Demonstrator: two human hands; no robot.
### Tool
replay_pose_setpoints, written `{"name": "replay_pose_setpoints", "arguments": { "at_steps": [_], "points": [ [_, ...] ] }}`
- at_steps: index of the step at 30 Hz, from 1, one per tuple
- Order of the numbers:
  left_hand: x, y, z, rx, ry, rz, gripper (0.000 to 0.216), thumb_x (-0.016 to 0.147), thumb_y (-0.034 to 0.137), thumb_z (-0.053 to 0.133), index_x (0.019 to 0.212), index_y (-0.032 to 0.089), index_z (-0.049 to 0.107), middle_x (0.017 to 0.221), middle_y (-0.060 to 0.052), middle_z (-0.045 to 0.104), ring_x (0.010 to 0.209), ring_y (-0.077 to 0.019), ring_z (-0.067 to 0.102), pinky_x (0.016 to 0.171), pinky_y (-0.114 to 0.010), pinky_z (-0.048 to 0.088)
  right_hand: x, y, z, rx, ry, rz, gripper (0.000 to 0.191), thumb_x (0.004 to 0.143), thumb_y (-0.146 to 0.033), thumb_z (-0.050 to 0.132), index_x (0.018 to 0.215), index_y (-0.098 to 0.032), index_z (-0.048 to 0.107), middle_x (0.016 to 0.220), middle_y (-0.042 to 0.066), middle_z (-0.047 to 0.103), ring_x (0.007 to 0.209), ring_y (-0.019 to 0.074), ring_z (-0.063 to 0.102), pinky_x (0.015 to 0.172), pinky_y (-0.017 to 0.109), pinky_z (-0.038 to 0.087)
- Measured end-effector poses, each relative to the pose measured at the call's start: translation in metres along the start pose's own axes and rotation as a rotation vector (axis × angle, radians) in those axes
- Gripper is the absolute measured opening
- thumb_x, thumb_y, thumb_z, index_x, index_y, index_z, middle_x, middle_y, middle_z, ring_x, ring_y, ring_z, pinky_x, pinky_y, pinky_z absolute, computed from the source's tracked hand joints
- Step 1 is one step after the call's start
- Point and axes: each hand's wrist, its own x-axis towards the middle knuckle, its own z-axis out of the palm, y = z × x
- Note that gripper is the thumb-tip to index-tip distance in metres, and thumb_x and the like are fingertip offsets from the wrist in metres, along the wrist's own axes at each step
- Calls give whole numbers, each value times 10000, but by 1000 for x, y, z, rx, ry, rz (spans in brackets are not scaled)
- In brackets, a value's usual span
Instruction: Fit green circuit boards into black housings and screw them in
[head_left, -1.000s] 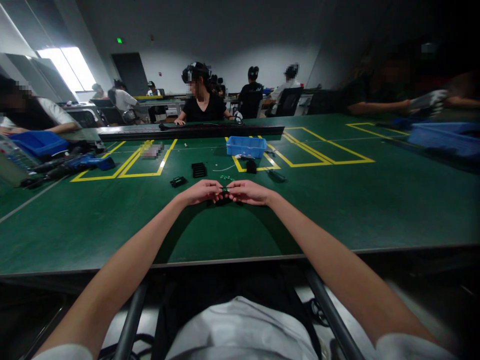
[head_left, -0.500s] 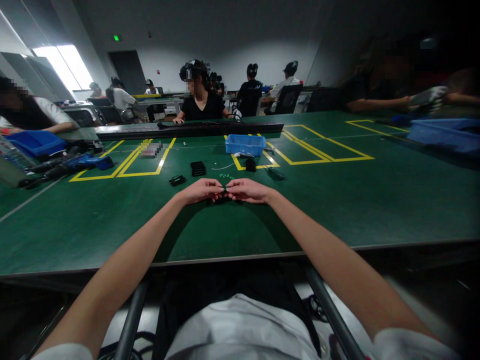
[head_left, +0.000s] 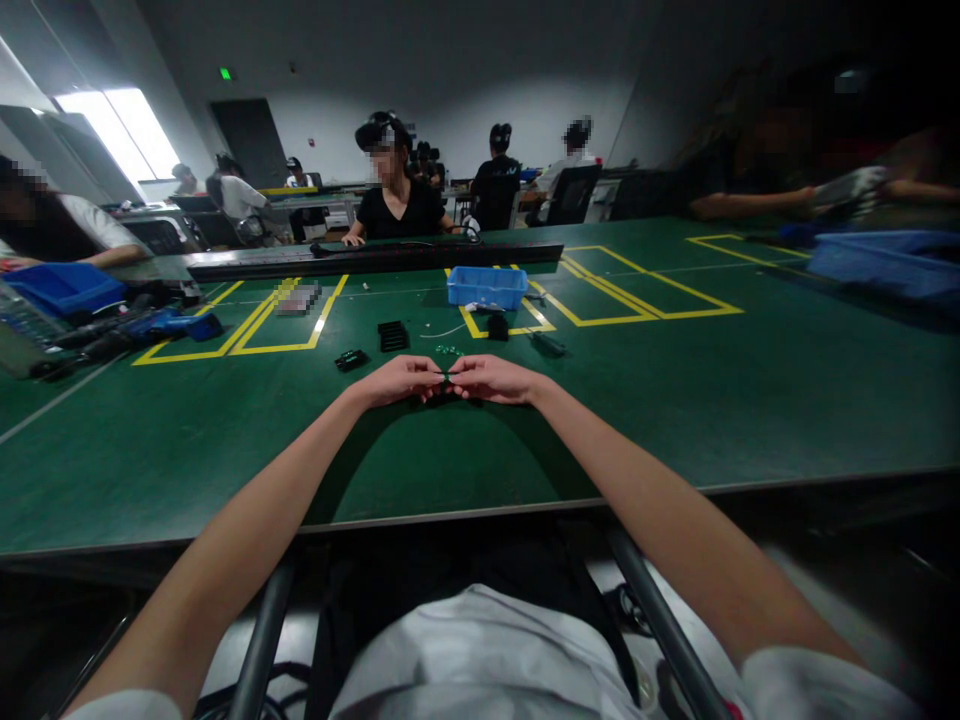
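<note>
My left hand and my right hand meet fingertip to fingertip just above the green table. Both are closed in a pinch on one small dark piece with a hint of green, mostly hidden by the fingers. Just beyond the fingertips lie several tiny green pieces. To the left of them is a black slotted holder. Nearer my left wrist sits a small black box-shaped part with green bits on it.
A blue bin stands farther back, with a black lump before it and a dark object to the right. A long black bar crosses the table. Blue tools lie left. Co-workers sit around; another blue bin is right.
The view has shifted slightly. Both hands keep their pinch on the small piece, with only a slight change in the fingers. The person opposite has turned their head a little.
</note>
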Motion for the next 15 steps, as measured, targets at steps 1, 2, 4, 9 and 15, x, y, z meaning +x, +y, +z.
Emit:
{"name": "replay_pose_setpoints", "arguments": {
  "at_steps": [1,2,4,9,15],
  "points": [
    [0,0,0,1,0,1,241,966,323,617,1094,119,630,984,-50,662,800,-140,650,705,-302,578,0,0,0,1,-1,-3,183,975,-269,632,1076,-117,642,1003,55,666,823,149,661,716,305,581],
    [0,0,0,2,0,2,240,966,322,618,1093,119,630,983,-50,662,799,-140,649,705,-301,578,0,0,0,2,-2,-6,183,975,-269,632,1076,-117,642,1001,54,666,821,148,661,714,305,581],
    [-1,1,0,2,-1,6,237,966,321,618,1088,119,630,976,-48,661,793,-138,648,700,-298,577,0,1,-1,4,-5,-11,184,975,-268,632,1079,-117,641,1000,54,665,822,149,661,716,306,581],
    [-2,2,1,0,-6,14,231,966,321,619,1076,118,631,958,-43,660,778,-133,645,688,-290,574,1,2,-2,9,-21,-14,192,972,-265,634,1096,-119,638,1020,58,662,843,156,661,730,316,582],
    [-2,0,0,1,-10,20,228,966,320,618,1069,117,631,944,-39,657,763,-128,640,677,-284,571,0,0,-1,16,-12,-7,188,975,-261,631,1097,-119,635,996,51,659,804,144,654,702,298,578]
  ]
}}
